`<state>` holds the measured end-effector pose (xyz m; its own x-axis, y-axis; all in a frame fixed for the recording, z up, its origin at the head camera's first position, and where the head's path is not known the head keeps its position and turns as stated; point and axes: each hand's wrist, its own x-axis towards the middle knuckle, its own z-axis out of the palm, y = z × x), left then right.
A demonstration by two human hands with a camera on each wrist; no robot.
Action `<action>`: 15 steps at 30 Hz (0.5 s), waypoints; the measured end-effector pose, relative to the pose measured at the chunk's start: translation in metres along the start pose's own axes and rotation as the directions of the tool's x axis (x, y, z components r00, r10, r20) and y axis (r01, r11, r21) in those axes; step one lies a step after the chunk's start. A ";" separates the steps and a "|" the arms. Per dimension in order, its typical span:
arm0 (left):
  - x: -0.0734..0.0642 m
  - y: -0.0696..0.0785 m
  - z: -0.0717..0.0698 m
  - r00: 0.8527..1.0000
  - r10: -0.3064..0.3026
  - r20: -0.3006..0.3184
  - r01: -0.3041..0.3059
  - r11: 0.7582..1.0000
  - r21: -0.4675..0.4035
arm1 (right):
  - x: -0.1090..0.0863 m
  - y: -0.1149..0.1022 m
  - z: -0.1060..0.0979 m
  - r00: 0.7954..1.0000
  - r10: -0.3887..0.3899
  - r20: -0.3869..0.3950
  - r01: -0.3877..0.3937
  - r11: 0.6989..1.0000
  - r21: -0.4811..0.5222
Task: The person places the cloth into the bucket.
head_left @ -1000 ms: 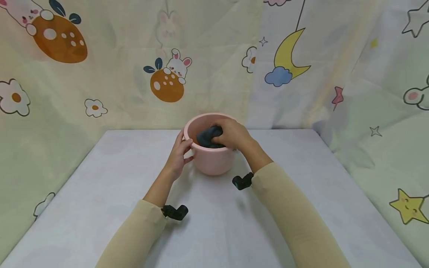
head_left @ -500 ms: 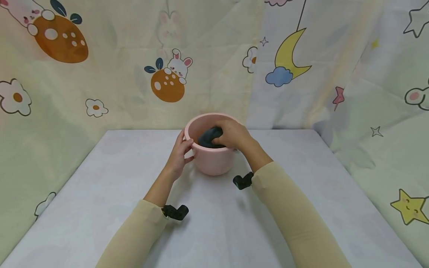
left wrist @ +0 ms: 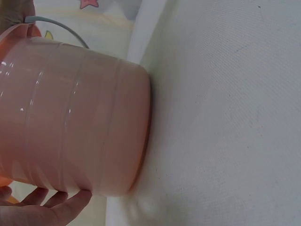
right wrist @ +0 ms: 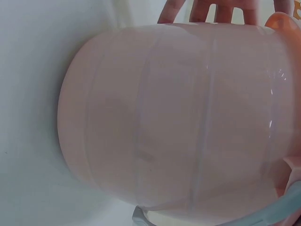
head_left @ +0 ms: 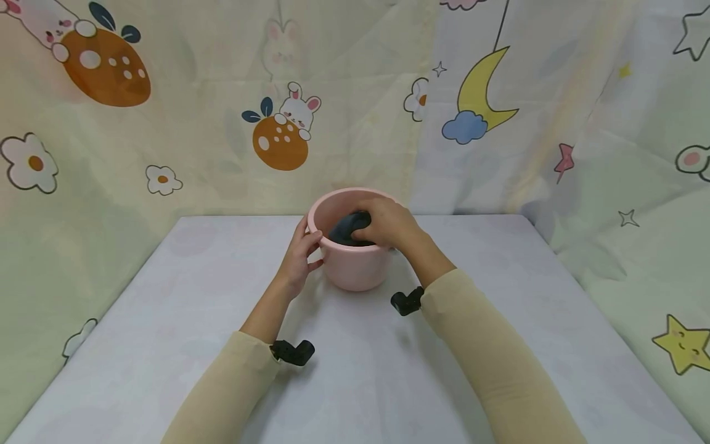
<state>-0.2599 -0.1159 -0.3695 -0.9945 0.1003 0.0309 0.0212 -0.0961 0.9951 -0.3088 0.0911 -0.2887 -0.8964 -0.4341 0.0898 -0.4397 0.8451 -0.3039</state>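
Note:
A pink plastic bucket (head_left: 355, 271) stands upright on the table. My left hand (head_left: 294, 265) holds its left side, thumb at the rim and fingers spread along the outer wall; those fingertips also show against the bucket (left wrist: 89, 117) in the left wrist view. Over the right side of the rim, my right hand (head_left: 388, 223) reaches inside and grips a bunched dark blue-grey cloth (head_left: 345, 228). The cloth's lower part is hidden by the bucket's front wall. In the right wrist view the bucket wall (right wrist: 164, 117) fills most of the picture, so the right hand's fingers are hidden there.
A grey carrying handle (right wrist: 268, 212) hangs at the bucket's right side. The white-covered table (head_left: 355, 382) ends just behind the bucket, where a printed fabric backdrop (head_left: 355, 123) rises. Black wrist cameras sit at both cuffs.
Both hands keep their places on the bucket and the cloth. The cloth's left bulge sits very slightly lower, and the head view has shifted a little.

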 end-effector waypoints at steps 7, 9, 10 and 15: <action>0.000 -0.001 0.000 1.000 -0.005 0.007 0.005 1.000 0.005 | -0.001 0.000 -0.001 1.000 0.005 -0.009 -0.005 1.000 -0.007; 0.000 -0.001 0.000 1.000 -0.005 0.008 0.005 1.000 0.008 | -0.002 0.001 -0.001 1.000 0.002 -0.005 -0.001 1.000 0.017; 0.001 -0.002 0.000 1.000 -0.005 0.008 0.005 1.000 0.008 | -0.002 0.002 0.000 1.000 -0.004 -0.004 0.004 0.999 0.037; 0.002 -0.002 -0.002 1.000 -0.001 0.007 0.001 1.000 0.010 | -0.004 0.005 -0.001 0.999 -0.043 -0.016 0.045 0.992 0.117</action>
<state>-0.2617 -0.1172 -0.3711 -0.9937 0.1078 0.0310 0.0218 -0.0861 0.9961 -0.3073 0.0981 -0.2896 -0.8774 -0.4650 0.1181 -0.4697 0.7825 -0.4087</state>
